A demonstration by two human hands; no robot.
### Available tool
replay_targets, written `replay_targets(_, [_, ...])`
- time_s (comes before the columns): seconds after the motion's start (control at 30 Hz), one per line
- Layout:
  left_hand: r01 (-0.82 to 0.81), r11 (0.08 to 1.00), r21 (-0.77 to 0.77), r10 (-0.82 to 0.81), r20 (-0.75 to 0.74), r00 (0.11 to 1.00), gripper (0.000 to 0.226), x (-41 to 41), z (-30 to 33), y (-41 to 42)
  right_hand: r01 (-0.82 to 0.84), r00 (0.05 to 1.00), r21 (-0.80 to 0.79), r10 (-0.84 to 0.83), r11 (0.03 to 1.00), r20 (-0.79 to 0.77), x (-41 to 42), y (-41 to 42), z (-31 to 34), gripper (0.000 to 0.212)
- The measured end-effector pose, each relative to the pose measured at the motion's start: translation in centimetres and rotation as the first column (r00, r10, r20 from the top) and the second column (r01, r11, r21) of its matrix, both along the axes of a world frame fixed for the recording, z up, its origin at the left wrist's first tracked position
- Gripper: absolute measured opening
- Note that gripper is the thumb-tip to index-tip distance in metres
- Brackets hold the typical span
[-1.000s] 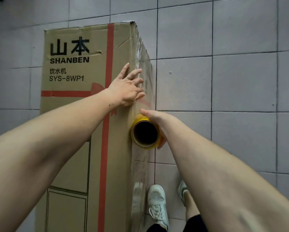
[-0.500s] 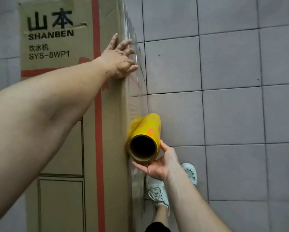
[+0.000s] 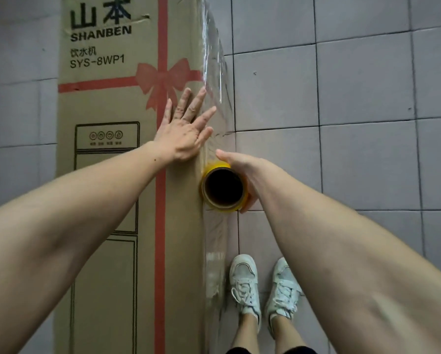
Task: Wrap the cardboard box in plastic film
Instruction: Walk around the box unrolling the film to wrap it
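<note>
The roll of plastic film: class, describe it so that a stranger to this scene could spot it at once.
Find the tall cardboard box standing on the grey tiled floor. At its right edge, the right hand holds the film roll against the box. It is the only yellow thing, and its dark hollow core faces the camera.

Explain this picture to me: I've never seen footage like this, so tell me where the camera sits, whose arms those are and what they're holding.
The camera sits on a person's head, looking down, so both arms are the wearer's own. A tall cardboard box stands on a tiled floor, with the wearer's white shoes below. The left hand lies flat, fingers spread, on the box front near its right edge. The right hand grips a yellow roll of plastic film against that edge; you see down its hollow core. Shiny film already covers the box's right side.
</note>
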State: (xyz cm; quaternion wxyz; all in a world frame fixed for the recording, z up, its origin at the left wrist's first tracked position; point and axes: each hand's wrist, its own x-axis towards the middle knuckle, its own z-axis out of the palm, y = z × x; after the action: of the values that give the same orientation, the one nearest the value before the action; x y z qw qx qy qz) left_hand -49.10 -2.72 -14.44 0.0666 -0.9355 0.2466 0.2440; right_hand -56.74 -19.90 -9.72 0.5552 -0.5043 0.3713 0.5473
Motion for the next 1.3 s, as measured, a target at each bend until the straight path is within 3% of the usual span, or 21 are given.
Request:
replay_targets(0.07, [0.004,1.000,0.017,-0.004,-0.002,1.000,0.059,0.1,-0.2,-0.3,0.095,0.993,-0.022,-0.096,0.995,-0.070,-1.4,0.1,-1.0,0.052])
replay_targets(0.13, [-0.010,0.999,0.032,0.010,-0.019,1.000,0.058,0.0,-0.3,-0.5,0.292,0.942,-0.075,-0.300,0.954,-0.152,-4.1,0.8,-2.5,0.056])
replay_targets(0.23, [-0.017,0.999,0.046,0.018,-0.035,0.999,0.058,0.1,-0.2,-0.9,0.610,0.742,-0.127,-0.620,0.782,-0.255,-9.1,2.1,-4.4,0.082])
replay_targets(0.33, [-0.012,0.997,0.075,0.016,-0.051,0.999,0.058,0.1,0.2,-1.1,0.824,0.487,-0.120,-0.800,0.554,-0.351,-14.2,3.8,-5.1,0.073])
replay_targets(0.43, [-0.009,0.996,0.094,0.015,-0.067,0.998,0.058,0.1,0.8,-1.2,0.879,0.377,-0.102,-0.808,0.466,-0.452,-17.3,4.3,-5.0,0.065])
replay_targets(0.5, [-0.013,0.994,0.112,0.020,-0.067,0.998,0.060,-0.1,1.3,-1.4,0.847,0.423,-0.128,-0.801,0.515,-0.424,-17.4,3.9,-4.8,0.058])
replay_targets(0.53, [-0.019,0.993,0.119,0.028,-0.072,0.997,0.061,-0.3,1.6,-1.4,0.796,0.507,-0.154,-0.783,0.586,-0.360,-17.0,3.7,-4.7,0.054])
replay_targets(0.63, [-0.043,0.993,0.111,0.056,-0.117,0.992,0.060,-2.5,1.8,-1.4,0.647,0.752,-0.217,-0.658,0.731,0.025,-15.2,3.1,-4.1,0.047])
replay_targets(0.7, [-0.051,0.996,0.078,0.060,-0.123,0.991,0.058,-5.3,1.6,-0.7,0.507,0.856,-0.199,-0.462,0.839,0.234,-13.3,2.3,-3.2,0.042])
replay_targets(0.8, [-0.098,0.995,0.002,0.098,-0.093,0.991,0.056,-8.7,1.0,0.7,0.249,0.948,-0.286,-0.172,0.925,0.269,-10.5,1.6,-2.1,0.037])
replay_targets(0.9, [-0.152,0.987,-0.054,0.147,-0.081,0.986,0.055,-9.4,0.7,1.4,0.122,0.975,-0.286,-0.060,0.951,0.216,-9.1,2.2,-1.2,0.044])
replay_targets(1.0, [-0.168,0.982,-0.081,0.161,-0.080,0.984,0.053,-9.5,0.2,1.2,0.056,0.988,-0.130,-0.036,0.990,0.150,-9.7,2.7,-1.2,0.060])
replay_targets(1.07, [-0.176,0.981,-0.081,0.170,-0.075,0.983,0.054,-9.5,0.1,1.1,0.142,0.990,-0.054,-0.140,0.988,0.034,-11.0,2.6,-1.0,0.054])
replay_targets(1.17, [-0.179,0.982,-0.057,0.173,-0.092,0.981,0.059,-9.5,-0.1,1.0,0.334,0.935,-0.074,-0.341,0.940,-0.102,-14.3,3.0,-2.4,0.052])
replay_targets(1.3, [-0.155,0.988,-0.031,0.152,-0.074,0.986,0.067,-9.4,-0.5,0.9,0.671,0.691,-0.146,-0.684,0.727,-0.235,-20.8,4.5,-4.0,0.073])
